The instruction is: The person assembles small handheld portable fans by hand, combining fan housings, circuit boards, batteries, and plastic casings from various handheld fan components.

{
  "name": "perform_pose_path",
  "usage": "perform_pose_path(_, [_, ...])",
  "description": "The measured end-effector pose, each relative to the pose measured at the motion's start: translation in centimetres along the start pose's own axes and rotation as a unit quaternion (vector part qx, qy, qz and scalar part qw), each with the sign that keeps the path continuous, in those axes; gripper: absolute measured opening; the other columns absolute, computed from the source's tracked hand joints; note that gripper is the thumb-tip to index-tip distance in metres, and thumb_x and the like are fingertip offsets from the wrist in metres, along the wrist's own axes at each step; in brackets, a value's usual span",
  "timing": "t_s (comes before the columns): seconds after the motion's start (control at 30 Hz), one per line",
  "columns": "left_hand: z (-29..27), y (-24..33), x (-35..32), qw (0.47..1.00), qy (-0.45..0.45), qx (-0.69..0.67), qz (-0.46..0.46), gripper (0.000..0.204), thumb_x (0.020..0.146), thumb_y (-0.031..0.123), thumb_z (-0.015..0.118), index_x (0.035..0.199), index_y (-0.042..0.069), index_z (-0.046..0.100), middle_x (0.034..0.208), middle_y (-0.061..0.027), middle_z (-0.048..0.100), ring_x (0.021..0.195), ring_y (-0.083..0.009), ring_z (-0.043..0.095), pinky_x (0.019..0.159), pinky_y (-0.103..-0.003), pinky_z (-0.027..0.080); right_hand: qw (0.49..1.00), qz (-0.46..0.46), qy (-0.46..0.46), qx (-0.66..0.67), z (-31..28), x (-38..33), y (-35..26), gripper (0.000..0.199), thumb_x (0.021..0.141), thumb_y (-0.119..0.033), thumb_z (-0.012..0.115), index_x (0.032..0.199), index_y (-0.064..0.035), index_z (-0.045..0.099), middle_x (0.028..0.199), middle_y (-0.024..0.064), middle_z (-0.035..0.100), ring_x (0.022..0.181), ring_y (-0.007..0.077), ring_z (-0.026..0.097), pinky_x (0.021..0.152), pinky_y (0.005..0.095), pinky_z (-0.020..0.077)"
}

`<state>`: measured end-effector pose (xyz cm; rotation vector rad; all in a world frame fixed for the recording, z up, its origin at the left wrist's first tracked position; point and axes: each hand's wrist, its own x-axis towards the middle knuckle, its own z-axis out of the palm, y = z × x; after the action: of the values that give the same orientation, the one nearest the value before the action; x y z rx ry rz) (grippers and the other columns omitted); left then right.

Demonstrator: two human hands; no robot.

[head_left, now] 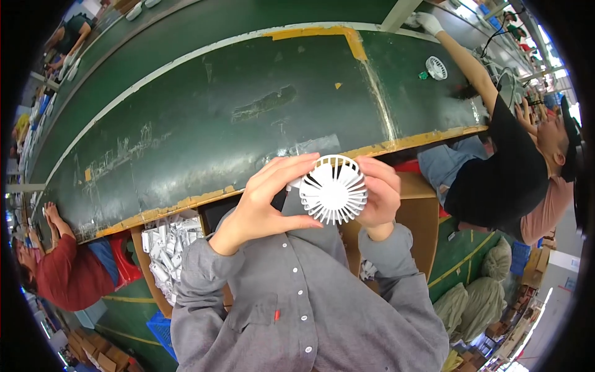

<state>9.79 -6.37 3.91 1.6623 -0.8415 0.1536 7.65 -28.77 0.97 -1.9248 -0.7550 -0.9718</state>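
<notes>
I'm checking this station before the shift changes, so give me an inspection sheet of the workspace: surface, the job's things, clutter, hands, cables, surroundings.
Surface: dark green conveyor belt, scuffed, with worn yellow tape along its edges.
Job's things: round white fan grille held up in front of the belt.
Clutter: another white fan part on the belt at far right; box of small white parts below the belt edge.
Hands: left hand and right hand both grip the grille by its rim.
Cables: black cable at upper right.
Surroundings: co-workers seated along the belt; sacks on the floor.
</notes>
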Motion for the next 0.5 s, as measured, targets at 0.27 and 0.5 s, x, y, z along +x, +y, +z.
perform_pose_path(0.27, [-3.4,-4.2,-0.5,0.965,0.121,0.158,-0.173,0.039,0.077,0.013,0.076,0.113,0.002,0.065,0.105,-0.0121,0.068,0.095,-0.0223,0.066,0.080,-0.033,0.051,0.823,0.552,0.001,0.137,-0.1,-1.5,11.6,0.015,0.079,0.008,0.060,0.094,0.0035,0.059,0.082,0.0092,0.066,0.072,0.0140,0.066,0.061,0.0259,0.0525])
perform_pose_path(0.5, [-15.0,-13.1,-3.9,0.905,0.251,0.255,-0.230,0.024,0.086,0.011,0.068,0.107,-0.001,0.066,0.088,-0.0066,0.069,0.075,-0.0111,0.064,0.065,-0.026,0.051,0.688,0.701,0.131,0.136,-7.7,-1.5,22.7,0.022,0.088,-0.010,0.057,0.102,0.0078,0.058,0.084,0.0171,0.067,0.070,0.0239,0.068,0.063,0.0315,0.0573])
